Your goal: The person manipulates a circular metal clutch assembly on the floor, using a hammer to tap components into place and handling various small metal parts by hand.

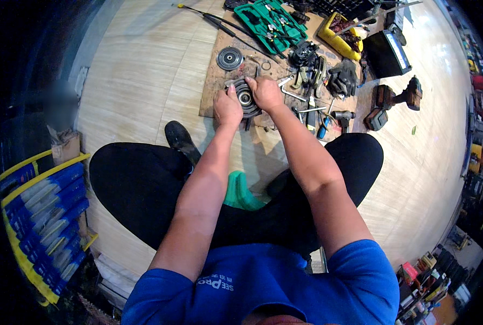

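Note:
My left hand [228, 108] and my right hand [266, 95] grip opposite sides of a round, grooved metal pulley [245, 98] with a bearing at its hub, low over a stained cardboard sheet [211, 95]. Both thumbs rest near its upper rim; some fingers are hidden. Beyond it lies a second metal disc [230, 58]. To the right are wrenches [295, 95], a dark glove [343, 78], black metal parts [304, 54] and a blue-handled tool [324, 127].
An open green tool case [268, 27], yellow tray [339, 38], black box [387, 54] and cordless driver [412, 95] surround the work. A green object [241, 192] lies between my legs. A blue-and-yellow rack [46, 216] stands left, cluttered tools [423, 281] lower right.

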Tool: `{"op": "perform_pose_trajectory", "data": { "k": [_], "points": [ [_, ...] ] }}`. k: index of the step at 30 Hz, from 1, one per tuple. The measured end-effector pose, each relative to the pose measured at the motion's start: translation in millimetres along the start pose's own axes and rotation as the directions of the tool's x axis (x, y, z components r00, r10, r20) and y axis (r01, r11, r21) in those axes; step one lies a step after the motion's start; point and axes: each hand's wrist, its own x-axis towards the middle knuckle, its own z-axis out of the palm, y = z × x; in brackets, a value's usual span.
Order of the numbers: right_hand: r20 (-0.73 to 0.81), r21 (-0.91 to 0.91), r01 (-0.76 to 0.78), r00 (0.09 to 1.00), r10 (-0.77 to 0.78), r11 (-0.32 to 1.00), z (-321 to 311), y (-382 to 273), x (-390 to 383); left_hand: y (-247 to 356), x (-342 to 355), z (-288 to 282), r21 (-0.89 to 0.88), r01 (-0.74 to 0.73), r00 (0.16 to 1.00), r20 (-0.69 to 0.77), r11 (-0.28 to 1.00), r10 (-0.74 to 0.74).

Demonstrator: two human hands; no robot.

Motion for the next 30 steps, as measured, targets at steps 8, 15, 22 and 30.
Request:
{"op": "perform_pose_trajectory", "data": {
  "k": [8,15,22,30],
  "points": [
    [0.023,0.088,-0.046,0.999,0.044,0.995,0,9,-7,9,-8,-6,-0.083,0.029,0.999,0.033,0.996,-0.026],
    [-0.016,0.14,-0.06,0.998,0.063,0.988,-1,3,-14,-12,-12,5,-0.086,-0.051,0.998,-0.038,0.995,0.048],
    [-0.075,0.22,-0.096,0.99,0.115,0.971,-1,3,-15,4,-6,-4,-0.019,-0.016,0.999,0.028,1.0,0.016],
    [0.184,0.257,-0.358,0.93,0.318,0.898,-7,15,-28,-2,1,-16,-0.121,0.071,0.982,0.183,0.99,-0.049]
  ]
}}
